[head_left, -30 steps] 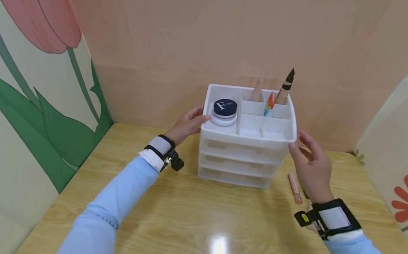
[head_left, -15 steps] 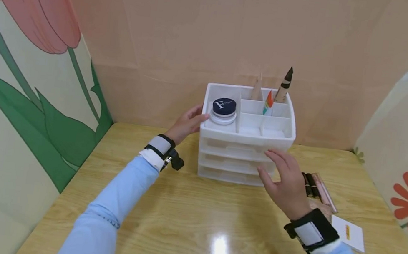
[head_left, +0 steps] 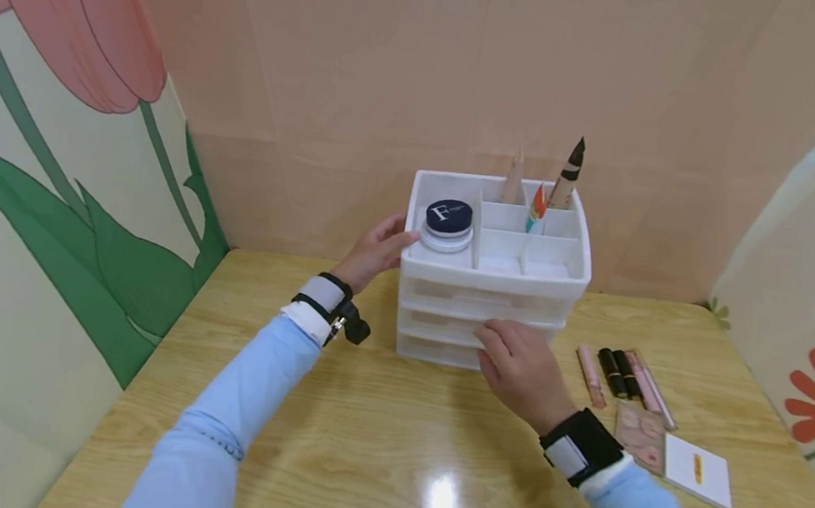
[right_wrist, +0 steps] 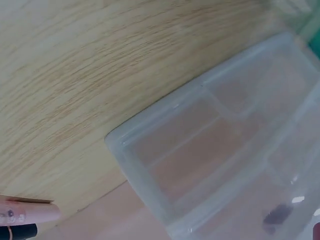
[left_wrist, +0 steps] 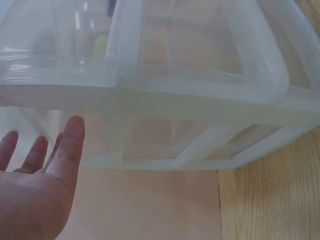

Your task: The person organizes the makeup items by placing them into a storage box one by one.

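A white plastic drawer organizer stands on the table, its several drawers pushed in. My left hand lies at its left side, thumb by the top rim. In the left wrist view, that hand's fingers look extended beside the clear side wall. My right hand is at the drawer fronts, fingers bent toward the middle drawer; whether they grip it cannot be made out. The right wrist view shows the organizer's side. A dark-lidded round jar sits in the top left compartment.
Tubes with pointed caps, one black-tipped and one orange-tipped, stand in top compartments. Right of the organizer lie a pink tube, black tubes, a pinkish palette and a white flat square. A wall stands behind.
My right hand has left the organizer's right side and moved left and down to the drawer fronts, its fingers bending. My left hand stays at the left side.
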`<control>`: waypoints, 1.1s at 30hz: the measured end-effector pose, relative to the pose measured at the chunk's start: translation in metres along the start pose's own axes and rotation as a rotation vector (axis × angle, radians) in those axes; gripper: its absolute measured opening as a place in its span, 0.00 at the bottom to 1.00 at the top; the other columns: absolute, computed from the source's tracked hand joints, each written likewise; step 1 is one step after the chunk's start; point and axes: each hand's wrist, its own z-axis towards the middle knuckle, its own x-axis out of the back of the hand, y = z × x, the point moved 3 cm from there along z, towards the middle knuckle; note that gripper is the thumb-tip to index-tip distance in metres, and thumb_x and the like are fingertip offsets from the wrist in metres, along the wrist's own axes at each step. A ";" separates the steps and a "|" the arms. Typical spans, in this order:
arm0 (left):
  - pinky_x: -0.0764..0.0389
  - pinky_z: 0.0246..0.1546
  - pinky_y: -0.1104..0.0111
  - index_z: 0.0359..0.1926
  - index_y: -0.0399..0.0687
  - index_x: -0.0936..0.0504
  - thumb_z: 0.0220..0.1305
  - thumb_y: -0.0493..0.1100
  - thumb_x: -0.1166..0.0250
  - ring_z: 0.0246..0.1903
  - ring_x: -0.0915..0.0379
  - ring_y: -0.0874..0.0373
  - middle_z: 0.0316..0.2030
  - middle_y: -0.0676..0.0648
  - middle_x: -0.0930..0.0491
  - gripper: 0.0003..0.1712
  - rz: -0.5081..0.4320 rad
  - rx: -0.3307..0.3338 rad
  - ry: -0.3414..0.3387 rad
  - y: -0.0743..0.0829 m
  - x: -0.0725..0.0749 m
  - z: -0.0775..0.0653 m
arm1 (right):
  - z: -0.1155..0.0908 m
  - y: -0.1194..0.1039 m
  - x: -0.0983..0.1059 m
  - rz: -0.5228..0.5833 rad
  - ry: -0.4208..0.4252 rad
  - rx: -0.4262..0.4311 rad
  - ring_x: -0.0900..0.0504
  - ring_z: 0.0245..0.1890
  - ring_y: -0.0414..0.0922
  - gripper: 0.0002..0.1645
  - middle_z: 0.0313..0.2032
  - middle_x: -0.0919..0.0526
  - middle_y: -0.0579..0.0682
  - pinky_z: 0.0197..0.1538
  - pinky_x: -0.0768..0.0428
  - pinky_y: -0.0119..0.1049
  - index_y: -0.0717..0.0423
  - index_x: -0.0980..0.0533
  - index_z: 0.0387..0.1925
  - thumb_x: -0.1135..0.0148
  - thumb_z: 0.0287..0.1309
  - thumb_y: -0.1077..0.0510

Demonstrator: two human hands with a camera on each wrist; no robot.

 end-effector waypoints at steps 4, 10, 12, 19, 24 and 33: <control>0.24 0.53 0.59 0.71 0.42 0.38 0.71 0.41 0.44 0.53 0.29 0.51 0.62 0.41 0.31 0.30 0.008 0.001 0.013 0.000 0.002 -0.001 | 0.003 0.000 -0.014 -0.057 -0.022 0.031 0.21 0.40 0.55 0.20 0.42 0.20 0.59 0.43 0.20 0.50 0.65 0.23 0.45 0.60 0.73 0.57; 0.24 0.54 0.58 0.71 0.43 0.38 0.71 0.42 0.44 0.55 0.29 0.51 0.64 0.42 0.32 0.30 0.018 -0.001 0.010 -0.002 0.004 0.000 | 0.003 0.002 -0.031 -0.149 0.019 0.089 0.20 0.38 0.55 0.22 0.38 0.19 0.59 0.37 0.21 0.47 0.65 0.22 0.39 0.63 0.75 0.61; 0.25 0.54 0.57 0.71 0.43 0.38 0.71 0.41 0.45 0.55 0.29 0.51 0.64 0.42 0.32 0.30 0.023 -0.006 0.009 -0.003 0.004 0.000 | 0.002 0.004 -0.035 -0.169 0.015 0.098 0.21 0.37 0.55 0.23 0.38 0.20 0.59 0.36 0.22 0.47 0.64 0.22 0.39 0.65 0.76 0.62; 0.28 0.58 0.54 0.72 0.44 0.40 0.71 0.42 0.45 0.57 0.30 0.51 0.65 0.43 0.33 0.31 0.041 -0.009 0.007 -0.005 0.004 0.002 | 0.001 0.010 -0.042 -0.233 -0.030 0.117 0.23 0.37 0.55 0.22 0.38 0.22 0.58 0.35 0.23 0.46 0.64 0.23 0.40 0.66 0.76 0.63; 0.29 0.58 0.52 0.73 0.45 0.40 0.72 0.43 0.46 0.57 0.31 0.49 0.66 0.43 0.34 0.31 0.053 -0.004 -0.004 -0.004 0.002 0.002 | 0.000 0.011 -0.042 -0.265 -0.028 0.116 0.23 0.36 0.55 0.23 0.37 0.22 0.58 0.34 0.24 0.46 0.64 0.23 0.40 0.67 0.76 0.63; 0.23 0.52 0.59 0.73 0.44 0.41 0.71 0.42 0.45 0.55 0.29 0.50 0.64 0.41 0.33 0.32 0.046 0.000 -0.022 -0.006 -0.002 0.005 | -0.006 0.012 -0.043 -0.307 -0.001 0.142 0.23 0.34 0.55 0.22 0.35 0.23 0.58 0.32 0.25 0.45 0.64 0.24 0.39 0.66 0.76 0.63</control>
